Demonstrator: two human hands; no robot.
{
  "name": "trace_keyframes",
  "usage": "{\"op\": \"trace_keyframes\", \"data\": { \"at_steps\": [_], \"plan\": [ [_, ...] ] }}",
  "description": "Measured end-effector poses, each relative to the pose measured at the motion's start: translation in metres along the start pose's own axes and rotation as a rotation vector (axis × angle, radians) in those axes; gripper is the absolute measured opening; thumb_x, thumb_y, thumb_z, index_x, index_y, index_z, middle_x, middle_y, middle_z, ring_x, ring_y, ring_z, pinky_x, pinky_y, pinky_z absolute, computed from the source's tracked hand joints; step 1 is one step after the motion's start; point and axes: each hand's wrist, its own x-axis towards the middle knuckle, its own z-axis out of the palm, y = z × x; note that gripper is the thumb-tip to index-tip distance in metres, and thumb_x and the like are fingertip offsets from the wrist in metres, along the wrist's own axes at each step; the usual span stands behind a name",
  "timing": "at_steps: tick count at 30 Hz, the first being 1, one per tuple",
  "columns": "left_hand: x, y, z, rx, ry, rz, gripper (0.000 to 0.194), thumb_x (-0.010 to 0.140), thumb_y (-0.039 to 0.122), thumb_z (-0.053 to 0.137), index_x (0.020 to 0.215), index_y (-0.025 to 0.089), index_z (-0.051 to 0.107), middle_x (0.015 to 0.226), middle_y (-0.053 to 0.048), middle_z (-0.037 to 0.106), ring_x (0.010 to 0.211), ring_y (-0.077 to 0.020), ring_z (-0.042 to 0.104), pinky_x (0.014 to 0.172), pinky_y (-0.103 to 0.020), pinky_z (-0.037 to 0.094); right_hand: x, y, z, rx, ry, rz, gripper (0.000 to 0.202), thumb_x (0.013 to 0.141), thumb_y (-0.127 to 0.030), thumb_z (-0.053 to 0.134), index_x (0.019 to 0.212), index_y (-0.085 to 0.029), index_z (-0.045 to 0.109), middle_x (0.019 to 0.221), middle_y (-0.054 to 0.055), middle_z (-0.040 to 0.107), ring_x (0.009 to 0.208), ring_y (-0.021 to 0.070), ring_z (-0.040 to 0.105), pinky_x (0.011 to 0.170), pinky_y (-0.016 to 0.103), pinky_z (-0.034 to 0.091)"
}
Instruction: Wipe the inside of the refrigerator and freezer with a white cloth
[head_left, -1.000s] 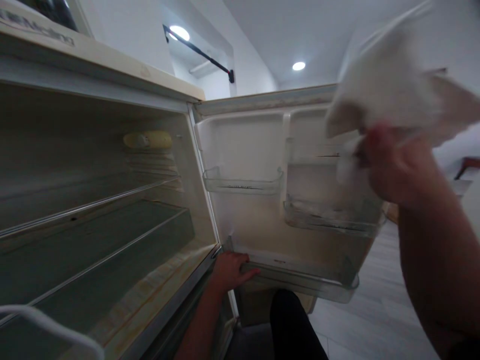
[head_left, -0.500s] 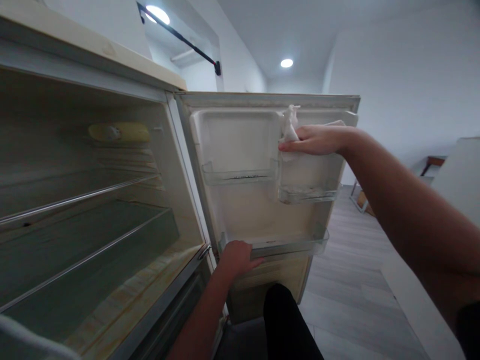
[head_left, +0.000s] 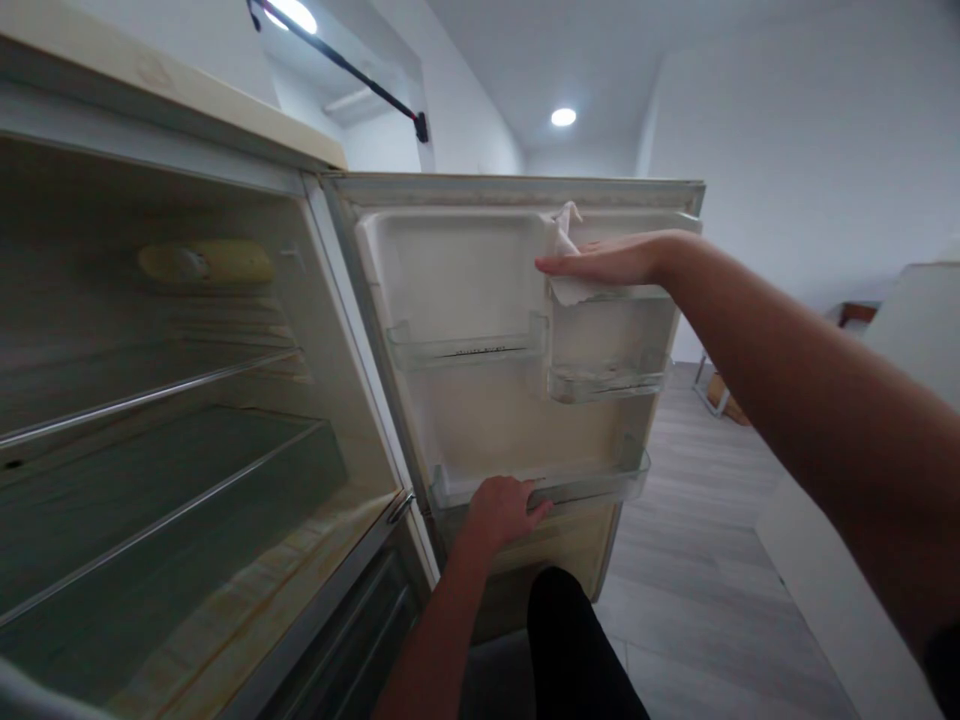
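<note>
A white cloth (head_left: 571, 291), thin and crumpled, lies under my right hand (head_left: 622, 258). That hand presses it against the upper right of the open fridge door's (head_left: 457, 265) inner side, fingers pointing left. Part of the cloth sticks up above the fingers. Lower down, my left hand (head_left: 504, 512) grips the front edge of the clear bottom door shelf (head_left: 592, 490), its thumb pointing right. Between the two hands are a small clear shelf (head_left: 607, 386) on the right and another clear shelf (head_left: 469, 348) on the left.
To the left stands the fridge's interior, with a glass shelf (head_left: 150, 396), a yellowed lamp cover (head_left: 206, 262) and brownish stains near the front. My dark-clothed knee (head_left: 559, 630) is below the door. Grey floor (head_left: 697, 520) and a white cabinet side (head_left: 832, 560) lie to the right.
My right hand has moved slightly up the door and lies flatter on the cloth. My left hand has slid right along the bottom shelf edge. The view has shifted a little.
</note>
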Motion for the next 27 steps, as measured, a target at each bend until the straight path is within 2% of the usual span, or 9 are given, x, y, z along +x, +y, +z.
{"op": "trace_keyframes", "data": {
  "at_steps": [3,7,10,15,17,22,25,27],
  "plan": [
    [0.001,-0.001,0.003,0.001,0.013,0.005,0.053,0.099,0.062,0.045,0.106,0.021,0.078,0.091,-0.013,0.08,0.089,-0.0332,0.076,0.077,-0.042,0.056,0.003,0.004,0.0,0.022,-0.081,-0.042,0.082,0.085,-0.088,0.047,0.128,-0.022,0.072,0.128,0.01,0.072,0.12,0.0342,0.065,0.113,0.051,0.049],
    [-0.004,-0.004,0.004,-0.015,0.008,0.015,0.053,0.099,0.063,0.044,0.106,0.022,0.077,0.09,-0.013,0.08,0.087,-0.0333,0.076,0.075,-0.042,0.056,-0.013,0.012,-0.006,0.019,-0.091,-0.072,0.073,0.098,-0.073,0.042,0.129,-0.014,0.071,0.126,0.014,0.073,0.114,0.0266,0.067,0.11,0.043,0.048],
    [-0.01,-0.006,0.002,-0.025,-0.014,0.039,0.054,0.099,0.064,0.043,0.108,0.022,0.076,0.09,-0.013,0.079,0.087,-0.0333,0.076,0.075,-0.042,0.055,-0.028,0.026,-0.012,-0.036,-0.043,0.012,0.069,0.1,-0.071,0.041,0.125,-0.015,0.072,0.123,0.015,0.074,0.109,0.0255,0.068,0.103,0.041,0.05],
    [-0.02,-0.008,-0.001,-0.034,-0.015,0.048,0.054,0.099,0.063,0.042,0.108,0.022,0.076,0.09,-0.013,0.079,0.087,-0.0334,0.076,0.077,-0.043,0.055,-0.047,0.04,-0.016,-0.322,0.152,0.167,0.079,0.088,-0.085,0.048,0.107,-0.014,0.077,0.117,0.019,0.074,0.105,0.0361,0.068,0.095,0.054,0.051],
    [-0.023,-0.008,-0.001,-0.042,-0.01,0.057,0.054,0.099,0.063,0.042,0.112,0.023,0.076,0.091,-0.013,0.079,0.089,-0.0342,0.076,0.078,-0.044,0.055,-0.052,0.034,-0.015,-0.389,0.179,0.153,0.082,0.085,-0.089,0.047,0.103,-0.015,0.078,0.113,0.019,0.074,0.1,0.0361,0.068,0.091,0.053,0.051],
    [-0.027,-0.008,-0.002,-0.035,-0.026,0.073,0.057,0.1,0.064,0.041,0.113,0.023,0.077,0.091,-0.014,0.079,0.089,-0.0351,0.076,0.077,-0.045,0.055,-0.047,-0.004,-0.003,-0.355,0.088,-0.027,0.07,0.081,-0.085,0.057,0.102,-0.021,0.076,0.101,0.009,0.076,0.087,0.029,0.069,0.081,0.043,0.053],
    [-0.028,-0.008,-0.003,-0.04,-0.018,0.07,0.054,0.099,0.063,0.042,0.11,0.023,0.077,0.09,-0.013,0.079,0.088,-0.0347,0.076,0.077,-0.044,0.055,-0.037,-0.029,0.011,-0.484,0.19,-0.115,0.068,0.081,-0.084,0.058,0.101,-0.021,0.076,0.098,0.009,0.075,0.088,0.0308,0.07,0.081,0.043,0.052],
    [-0.029,-0.008,-0.004,-0.039,-0.011,0.077,0.052,0.099,0.062,0.043,0.108,0.023,0.077,0.09,-0.012,0.079,0.088,-0.0341,0.076,0.077,-0.043,0.055,-0.035,-0.041,0.023,-0.573,0.284,-0.114,0.07,0.084,-0.083,0.054,0.1,-0.019,0.076,0.098,0.013,0.075,0.091,0.0338,0.07,0.081,0.043,0.051]
  ]
}}
